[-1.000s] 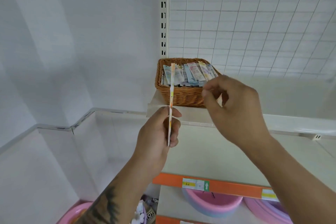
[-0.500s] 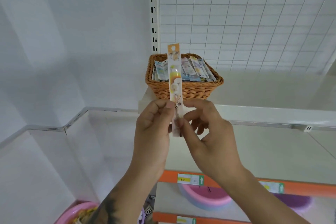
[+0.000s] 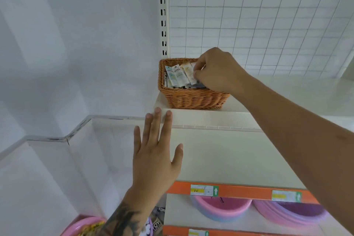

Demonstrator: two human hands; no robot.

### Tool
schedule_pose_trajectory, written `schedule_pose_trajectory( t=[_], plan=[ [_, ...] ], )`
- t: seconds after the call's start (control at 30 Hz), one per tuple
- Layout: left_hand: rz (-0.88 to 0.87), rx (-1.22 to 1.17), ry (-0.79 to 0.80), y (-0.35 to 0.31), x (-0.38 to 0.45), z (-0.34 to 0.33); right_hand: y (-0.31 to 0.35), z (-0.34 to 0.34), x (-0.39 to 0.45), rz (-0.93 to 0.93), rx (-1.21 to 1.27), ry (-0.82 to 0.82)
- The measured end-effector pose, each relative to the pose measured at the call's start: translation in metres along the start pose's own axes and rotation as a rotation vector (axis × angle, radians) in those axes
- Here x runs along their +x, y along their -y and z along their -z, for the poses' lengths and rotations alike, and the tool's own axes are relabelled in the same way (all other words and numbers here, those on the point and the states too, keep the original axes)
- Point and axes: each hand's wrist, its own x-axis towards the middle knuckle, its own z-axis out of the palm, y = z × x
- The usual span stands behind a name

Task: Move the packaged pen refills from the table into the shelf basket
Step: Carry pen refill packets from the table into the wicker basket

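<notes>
A shop aisle: white retail shelving (image 3: 220,119) with a slotted upright (image 3: 163,13), wire grid back panel (image 3: 268,15), orange shelf edges carrying price labels (image 3: 204,190), and stacked plastic basins (image 3: 220,210) below.

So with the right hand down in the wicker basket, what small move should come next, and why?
Probably let go and draw the right hand back. Its fingers pinch a refill packet already lying among the others inside the wicker basket, while the left hand is open, holding nothing.
</notes>
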Motion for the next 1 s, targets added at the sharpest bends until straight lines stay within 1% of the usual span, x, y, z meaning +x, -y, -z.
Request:
schedule_pose_trajectory(
  t=[0.07,0.17,0.23,0.33,0.37,0.47,0.53,0.6,0.73,0.9,1.0],
  plan=[
    [-0.009,0.027,0.010,0.000,0.000,0.000,0.003,-0.005,-0.002,-0.002,-0.063,-0.047],
    [-0.017,0.084,0.032,0.000,-0.001,0.002,0.006,-0.004,-0.010,0.013,-0.015,-0.120],
    [-0.017,0.109,0.038,0.000,-0.001,0.004,0.006,-0.004,-0.022,0.066,-0.006,-0.195],
    [-0.017,0.103,0.038,-0.001,0.000,0.009,0.004,-0.013,-0.056,0.296,-0.010,-0.400],
    [-0.018,0.097,0.042,-0.001,0.000,0.012,0.002,-0.018,-0.070,0.373,-0.010,-0.445],
    [-0.012,0.073,0.077,-0.002,-0.010,0.022,-0.013,-0.041,-0.107,0.511,-0.033,-0.482],
    [0.029,0.075,0.076,-0.001,-0.026,0.027,-0.025,-0.060,-0.126,0.572,-0.030,-0.481],
    [0.102,0.102,0.077,-0.001,-0.049,0.032,-0.036,-0.079,-0.143,0.616,-0.008,-0.407],
    [0.269,0.205,0.099,-0.002,-0.106,0.045,-0.050,-0.123,-0.177,0.672,0.058,-0.200],
    [0.535,0.350,0.216,-0.020,-0.211,0.085,-0.040,-0.189,-0.235,0.780,0.196,0.021],
    [0.711,0.441,0.335,-0.036,-0.280,0.113,-0.018,-0.214,-0.286,0.859,0.273,0.192]
  ],
)
